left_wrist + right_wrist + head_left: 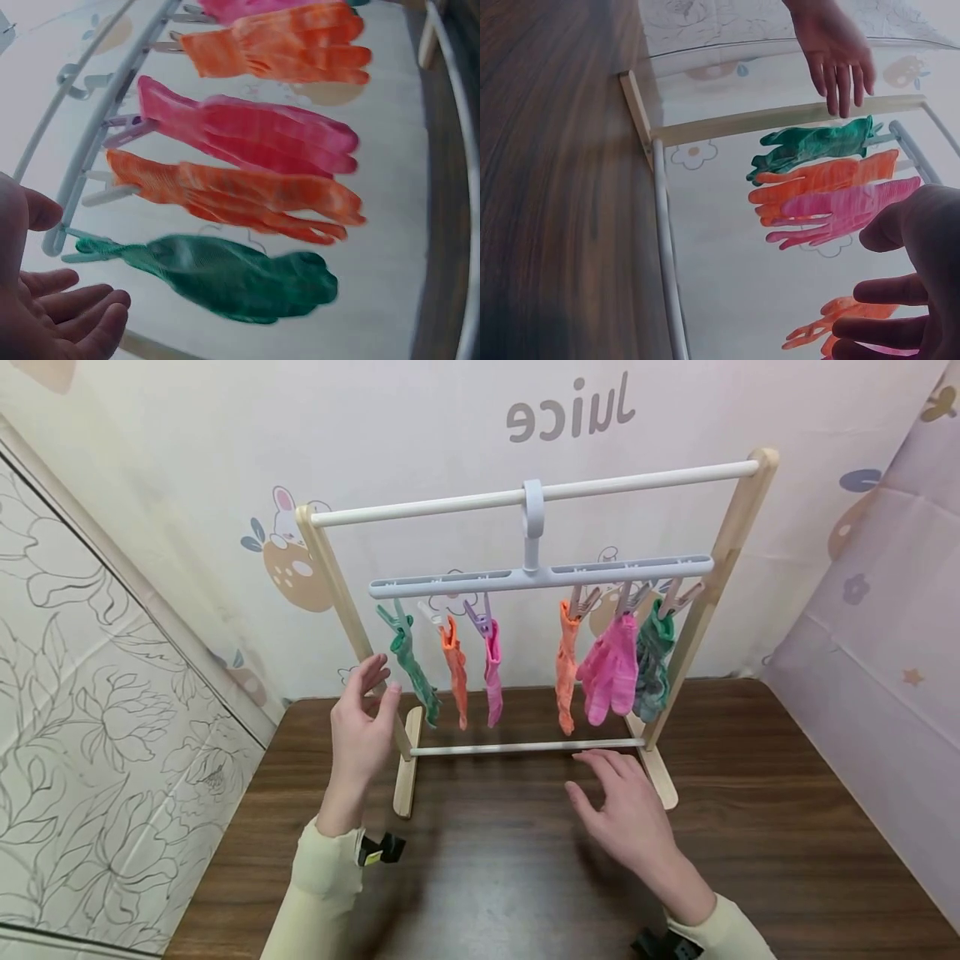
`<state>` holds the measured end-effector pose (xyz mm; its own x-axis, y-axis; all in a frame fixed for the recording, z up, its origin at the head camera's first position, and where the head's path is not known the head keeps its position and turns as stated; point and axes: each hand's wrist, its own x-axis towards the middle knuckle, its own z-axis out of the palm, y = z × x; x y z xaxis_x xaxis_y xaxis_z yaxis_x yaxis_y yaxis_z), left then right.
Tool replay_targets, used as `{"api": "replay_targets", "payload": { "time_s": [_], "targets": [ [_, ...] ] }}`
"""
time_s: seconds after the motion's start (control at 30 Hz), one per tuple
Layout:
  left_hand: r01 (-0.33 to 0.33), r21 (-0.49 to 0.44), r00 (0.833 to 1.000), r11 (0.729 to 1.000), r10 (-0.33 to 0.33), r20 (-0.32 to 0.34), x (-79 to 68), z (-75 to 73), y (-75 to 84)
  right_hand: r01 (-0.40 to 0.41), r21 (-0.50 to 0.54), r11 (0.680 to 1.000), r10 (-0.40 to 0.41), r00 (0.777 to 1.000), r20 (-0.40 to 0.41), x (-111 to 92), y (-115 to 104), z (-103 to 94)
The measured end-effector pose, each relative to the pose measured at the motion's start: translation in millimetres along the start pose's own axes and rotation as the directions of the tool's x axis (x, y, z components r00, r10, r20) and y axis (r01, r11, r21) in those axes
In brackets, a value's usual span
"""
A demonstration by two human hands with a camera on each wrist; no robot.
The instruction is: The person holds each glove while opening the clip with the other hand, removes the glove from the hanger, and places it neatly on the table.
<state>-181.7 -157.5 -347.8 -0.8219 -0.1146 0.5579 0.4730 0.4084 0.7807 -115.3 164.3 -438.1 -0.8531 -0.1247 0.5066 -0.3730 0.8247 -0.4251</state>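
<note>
My left hand (pixel 362 722), fingers loosely bent and holding nothing, is nearest to the green glove (pixel 415 670) at the hanger's left end. My right hand (pixel 624 806) is spread low in front of the rack, also holding nothing. Clothespins (pixel 480 617) clip the small knit gloves to a grey hanger (pixel 540 577). After the green one come an orange glove (pixel 240 196) and a pink glove (pixel 247 135). Past a gap hang another orange glove (pixel 567 672), a second pink glove (pixel 611 668) and a mottled green glove (pixel 654 664) at the right.
The hanger's hook sits over the white top rod (pixel 420 508) of a wooden rack (pixel 738 518). A thin lower rod (pixel 525 747) joins its feet on the brown table (pixel 480 877). Printed cloth (pixel 420 427) covers the wall behind, and a flower-patterned panel (pixel 97 710) stands left.
</note>
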Motion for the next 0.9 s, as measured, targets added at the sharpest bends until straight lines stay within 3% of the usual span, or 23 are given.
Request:
{"api": "replay_targets", "payload": {
  "time_s": [0.2,0.43,0.9],
  "targets": [
    [0.085,-0.05,0.996,0.995,-0.083,0.042,16.0,6.1,-3.2,0.012,0.026,1.0,-0.011,1.0,-0.023,5.7,-8.8,2.2],
    [0.067,-0.059,0.998,0.996,-0.066,0.017,25.4,10.7,-2.5,0.019,0.067,0.998,-0.017,0.999,-0.03,14.5,-19.9,4.6],
    [0.07,0.011,0.996,0.998,-0.069,-0.064,30.5,21.8,-12.6,0.023,0.151,0.988,-0.017,0.999,-0.041,29.7,-36.1,3.7]
  ]
}}
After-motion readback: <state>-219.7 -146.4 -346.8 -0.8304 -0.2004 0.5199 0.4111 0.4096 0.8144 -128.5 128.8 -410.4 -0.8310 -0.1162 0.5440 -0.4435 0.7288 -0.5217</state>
